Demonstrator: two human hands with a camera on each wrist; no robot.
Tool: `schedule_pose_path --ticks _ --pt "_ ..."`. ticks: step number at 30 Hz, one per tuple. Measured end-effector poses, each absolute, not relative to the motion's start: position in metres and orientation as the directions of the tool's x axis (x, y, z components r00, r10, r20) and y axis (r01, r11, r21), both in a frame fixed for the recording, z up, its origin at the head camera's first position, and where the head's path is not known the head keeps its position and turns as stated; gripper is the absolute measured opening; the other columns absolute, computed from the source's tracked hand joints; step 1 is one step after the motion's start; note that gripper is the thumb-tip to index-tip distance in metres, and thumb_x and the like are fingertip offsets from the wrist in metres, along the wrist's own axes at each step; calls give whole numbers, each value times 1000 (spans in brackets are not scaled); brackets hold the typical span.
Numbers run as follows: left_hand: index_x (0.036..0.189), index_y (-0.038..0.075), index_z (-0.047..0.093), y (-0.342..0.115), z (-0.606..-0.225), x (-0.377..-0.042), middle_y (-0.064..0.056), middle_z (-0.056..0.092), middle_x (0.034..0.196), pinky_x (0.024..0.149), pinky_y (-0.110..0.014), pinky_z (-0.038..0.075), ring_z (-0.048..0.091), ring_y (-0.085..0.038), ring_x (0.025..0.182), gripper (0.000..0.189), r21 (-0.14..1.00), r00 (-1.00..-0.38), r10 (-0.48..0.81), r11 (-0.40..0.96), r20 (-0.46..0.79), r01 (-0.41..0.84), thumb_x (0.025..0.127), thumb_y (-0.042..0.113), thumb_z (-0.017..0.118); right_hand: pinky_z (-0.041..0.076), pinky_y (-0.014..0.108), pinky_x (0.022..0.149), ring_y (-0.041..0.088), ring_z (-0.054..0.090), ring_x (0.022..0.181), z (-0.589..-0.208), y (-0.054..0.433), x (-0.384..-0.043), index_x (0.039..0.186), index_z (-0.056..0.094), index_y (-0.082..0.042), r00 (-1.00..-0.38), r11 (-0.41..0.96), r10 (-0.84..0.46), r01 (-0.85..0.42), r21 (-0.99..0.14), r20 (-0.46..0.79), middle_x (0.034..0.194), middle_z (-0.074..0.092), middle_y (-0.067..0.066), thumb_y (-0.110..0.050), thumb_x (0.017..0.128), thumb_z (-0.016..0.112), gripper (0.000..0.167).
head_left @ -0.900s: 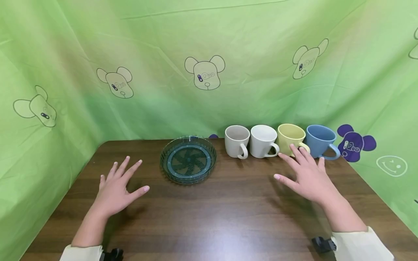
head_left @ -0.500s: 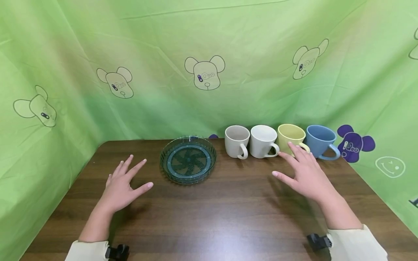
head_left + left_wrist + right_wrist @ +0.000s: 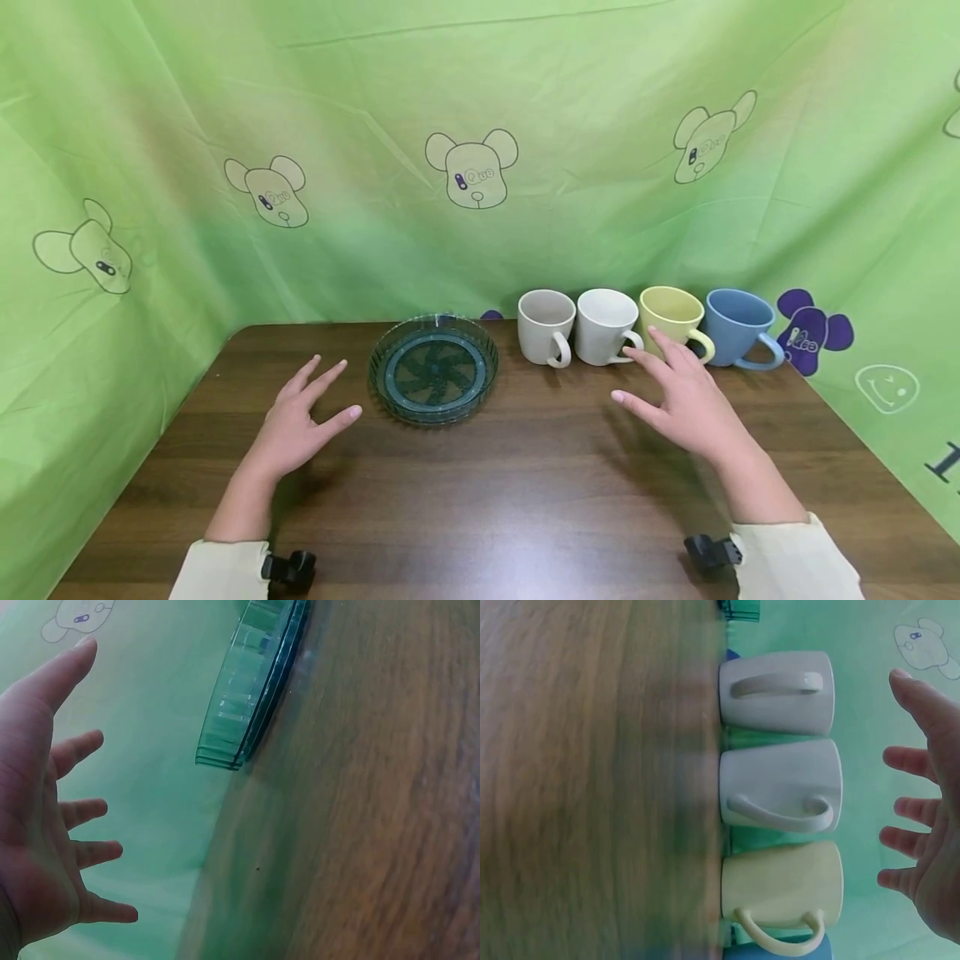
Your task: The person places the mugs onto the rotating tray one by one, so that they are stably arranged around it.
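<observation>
My left hand [image 3: 294,429] hovers over the table, left of a round green-tinted clear tray [image 3: 472,398]. Its fingers are spread and it touches nothing; the left wrist view shows the tray's ribbed side [image 3: 238,705] beyond the thumb. On the right, my other hand [image 3: 688,408] is held above the table in front of the mugs, fingers apart, holding nothing. A grey mug [image 3: 538,337], a white mug [image 3: 600,335], a yellow mug [image 3: 667,321] and a blue mug [image 3: 731,329] stand upright in a row. In the head view, the right fingertips overlap the yellow mug.
The brown wooden table [image 3: 480,508] ends at the back and sides against a green curtain [image 3: 360,208] printed with bear heads. Black camera mounts [image 3: 292,570] sit at both wrists. The mugs line the table's back edge, to the right of the tray.
Both hands have drifted inward: the left one to the right, toward the tray, and the right one to the left. The mugs and tray stay where they were.
</observation>
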State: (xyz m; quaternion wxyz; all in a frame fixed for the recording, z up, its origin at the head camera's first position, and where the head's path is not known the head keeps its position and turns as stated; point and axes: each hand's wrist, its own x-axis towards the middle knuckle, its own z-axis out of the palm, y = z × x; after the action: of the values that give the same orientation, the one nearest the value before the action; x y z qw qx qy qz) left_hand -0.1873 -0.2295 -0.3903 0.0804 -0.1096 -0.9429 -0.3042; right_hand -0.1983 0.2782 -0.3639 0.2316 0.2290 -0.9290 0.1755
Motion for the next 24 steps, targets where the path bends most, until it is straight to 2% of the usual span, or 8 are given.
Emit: schedule_pose_path --ticks 8,16,24 --pt "152 23 38 -224 -393 -194 -16 20 158 97 -77 28 17 -50 139 73 638 -961 144 723 237 266 89 48 68 28 69 104 52 34 130 -362 265 -198 128 59 -3 -816 757 -309 -522 -393 488 146 36 30 -25 84 78 53" --pt "152 27 36 -217 -396 -203 -16 25 154 100 -71 32 22 -45 139 76 705 -965 129 661 230 256 88 47 70 35 64 100 47 39 130 -361 252 -201 125 62 -3 -808 722 -262 -527 -449 528 145 42 25 -17 83 78 47" --pt "151 24 39 -211 -398 -209 -15 27 152 103 -69 30 27 -44 137 78 754 -978 106 624 178 205 85 50 72 38 61 98 43 46 125 -365 240 -209 120 64 1 -789 702 -205 -531 -474 580 137 50 24 -11 81 79 43"
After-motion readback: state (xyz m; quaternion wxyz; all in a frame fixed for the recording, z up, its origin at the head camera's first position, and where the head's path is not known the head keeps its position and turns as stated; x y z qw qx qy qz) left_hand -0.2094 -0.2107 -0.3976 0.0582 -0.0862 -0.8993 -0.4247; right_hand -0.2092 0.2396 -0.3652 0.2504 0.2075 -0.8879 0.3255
